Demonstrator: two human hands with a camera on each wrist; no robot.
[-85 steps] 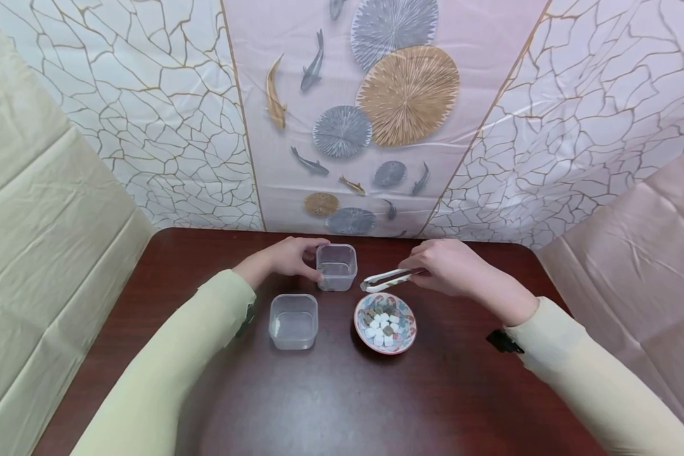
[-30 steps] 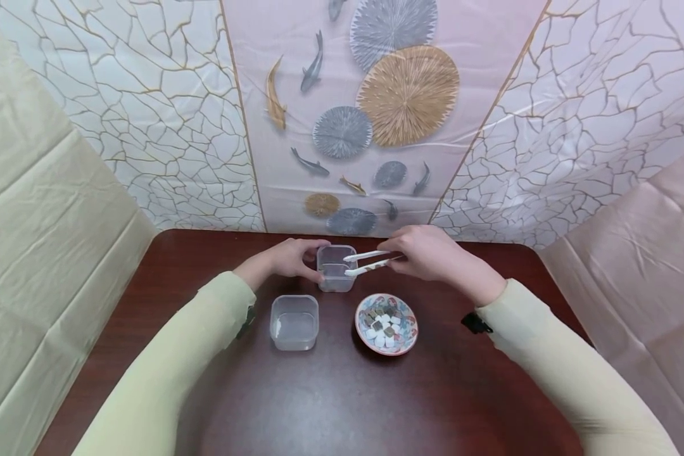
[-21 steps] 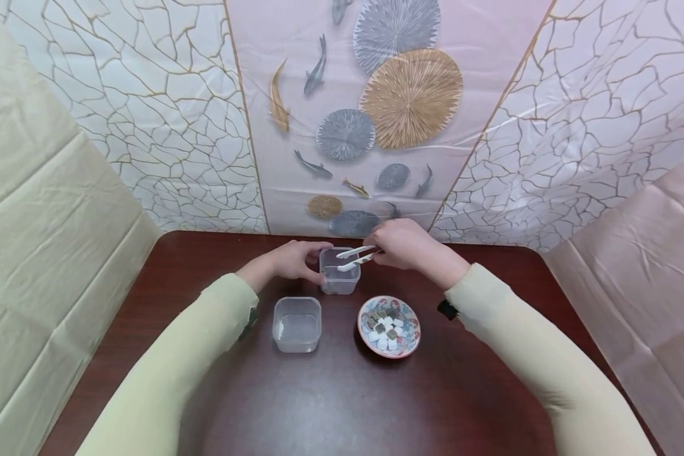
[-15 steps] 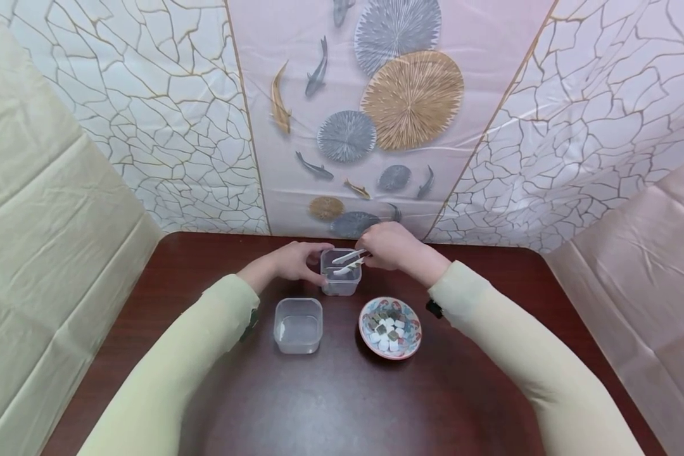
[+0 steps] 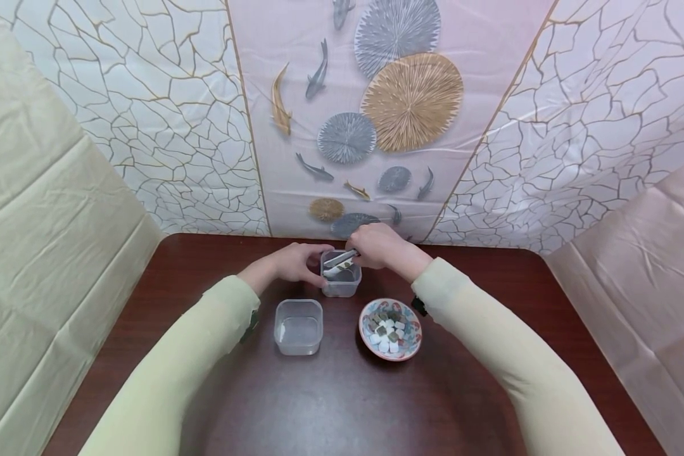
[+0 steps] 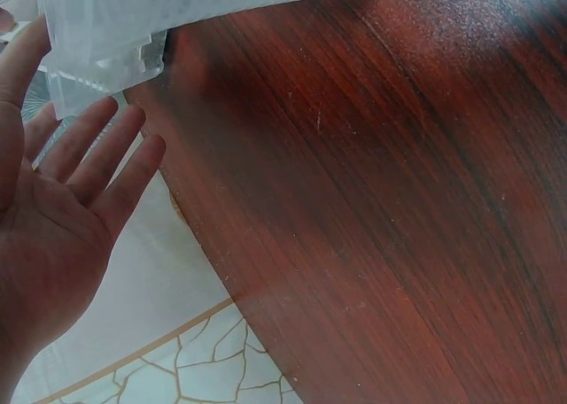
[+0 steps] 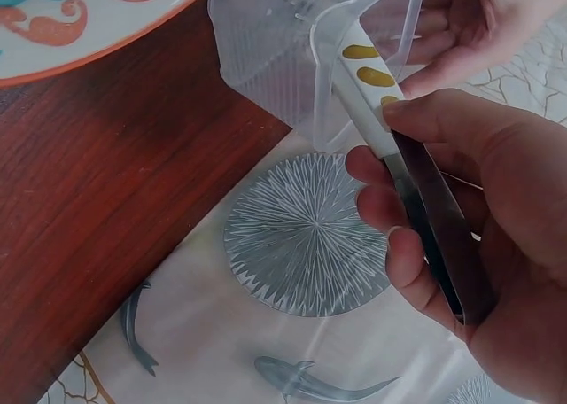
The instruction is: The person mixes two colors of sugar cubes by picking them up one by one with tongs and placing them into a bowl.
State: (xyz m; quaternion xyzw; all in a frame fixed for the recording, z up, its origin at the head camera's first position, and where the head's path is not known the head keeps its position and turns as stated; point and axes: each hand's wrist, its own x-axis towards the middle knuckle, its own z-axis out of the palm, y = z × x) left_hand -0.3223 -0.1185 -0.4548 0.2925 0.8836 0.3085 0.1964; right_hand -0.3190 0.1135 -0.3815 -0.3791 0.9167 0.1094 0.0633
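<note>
My left hand (image 5: 296, 261) rests against the left side of the far clear plastic container (image 5: 342, 284). In the left wrist view its fingers (image 6: 97, 147) lie straight and the thumb touches the container (image 6: 115, 32). My right hand (image 5: 377, 246) grips white tongs (image 5: 339, 259) with gold marks (image 7: 370, 76). Their tips reach down inside that container (image 7: 275, 58). Whether the tips hold anything is hidden. A patterned bowl (image 5: 413, 339) of small white and dark cubes sits to the right, nearer me.
A second clear container (image 5: 298, 327) stands left of the bowl, with nothing in it. The dark wooden table (image 5: 342, 399) runs to a wall with a patterned sheet (image 5: 376, 126) just behind the hands. Cloth panels close both sides.
My right hand has carried the tongs left and back from above the bowl to the far container, and their tips have gone down into it. The left hand has stayed on the container.
</note>
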